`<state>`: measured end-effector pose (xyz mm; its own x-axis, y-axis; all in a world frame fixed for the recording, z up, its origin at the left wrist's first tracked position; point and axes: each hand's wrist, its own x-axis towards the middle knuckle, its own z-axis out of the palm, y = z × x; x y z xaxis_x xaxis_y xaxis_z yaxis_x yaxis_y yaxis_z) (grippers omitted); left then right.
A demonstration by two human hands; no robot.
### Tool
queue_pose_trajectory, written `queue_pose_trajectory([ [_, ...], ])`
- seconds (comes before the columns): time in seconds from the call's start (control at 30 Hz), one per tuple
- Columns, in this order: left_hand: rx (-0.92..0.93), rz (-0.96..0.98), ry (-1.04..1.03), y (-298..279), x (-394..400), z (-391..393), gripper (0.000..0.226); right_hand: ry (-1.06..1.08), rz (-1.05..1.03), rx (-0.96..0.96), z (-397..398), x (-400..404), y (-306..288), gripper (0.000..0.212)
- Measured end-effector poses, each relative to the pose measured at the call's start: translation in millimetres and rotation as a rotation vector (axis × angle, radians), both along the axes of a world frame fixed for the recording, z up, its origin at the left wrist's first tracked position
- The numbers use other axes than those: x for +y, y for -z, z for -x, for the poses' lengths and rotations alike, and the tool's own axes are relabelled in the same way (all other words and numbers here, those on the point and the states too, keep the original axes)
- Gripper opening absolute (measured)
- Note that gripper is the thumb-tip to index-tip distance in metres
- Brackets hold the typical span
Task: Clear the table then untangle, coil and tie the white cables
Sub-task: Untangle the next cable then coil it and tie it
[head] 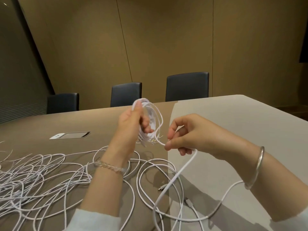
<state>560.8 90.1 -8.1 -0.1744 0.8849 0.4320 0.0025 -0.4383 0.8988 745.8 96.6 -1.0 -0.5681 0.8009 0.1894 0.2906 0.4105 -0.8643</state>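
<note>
My left hand [131, 120] is raised above the table and grips a coil of white cable [154, 117], thumb on top, fingers curled through the loops. My right hand [185, 132] pinches the loose run of the same cable [180, 172] close to the coil; that run drops to the table and curves back under my right forearm. A tangle of several white cables [33, 177] sprawls over the table at the left and in front of me. A cable plug [162, 188] lies on the table below my right hand.
The brown table [50, 124] has a flush metal socket panel [70, 135] left of my hands. A lit pale area of the table [241, 117] lies to the right. Three dark chairs [187, 86] stand along the far edge before a panelled wall.
</note>
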Motion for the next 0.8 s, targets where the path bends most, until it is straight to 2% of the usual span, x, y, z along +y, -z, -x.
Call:
queue_pose_trajectory([
  [0.1,0.182,0.009,0.078,1.9,-2.5,-16.8,0.048,-0.095,0.079,0.029,-4.9,-2.1,-4.7,0.02],
  [0.23,0.294,0.059,0.168,3.3,-4.2,-29.5,0.052,-0.139,0.18,0.088,-8.6,0.3,-6.6,0.032],
  [0.3,0.337,0.116,0.144,4.3,-4.8,-28.9,0.048,-0.157,0.284,0.169,-10.8,1.5,-8.7,0.018],
  [0.37,0.303,0.191,0.09,5.5,-3.0,-26.0,0.046,-0.157,0.343,0.284,-12.7,2.1,-11.6,0.006],
  [0.43,0.197,0.28,0.065,5.7,-0.1,-22.3,0.043,-0.169,0.301,0.353,-15.5,2.8,-13.1,0.017],
  [0.5,0.132,0.369,0.061,6.0,1.9,-18.9,0.045,-0.22,0.166,0.321,-18.3,0.4,-14.3,0.031],
  [0.57,0.092,0.45,0.073,6.6,2.7,-16.1,0.044,-0.232,-0.016,0.261,-18.7,-5.3,-16.4,0.026],
  [0.67,0.096,0.528,0.114,6.4,1.2,-14.2,0.041,-0.132,-0.177,0.373,-14.7,-10.9,-19.7,0.011],
  [0.8,0.027,0.511,0.258,1.7,-4.7,-14.2,0.041,0.042,-0.201,0.437,-10.9,-5.6,-16.3,0.008],
])
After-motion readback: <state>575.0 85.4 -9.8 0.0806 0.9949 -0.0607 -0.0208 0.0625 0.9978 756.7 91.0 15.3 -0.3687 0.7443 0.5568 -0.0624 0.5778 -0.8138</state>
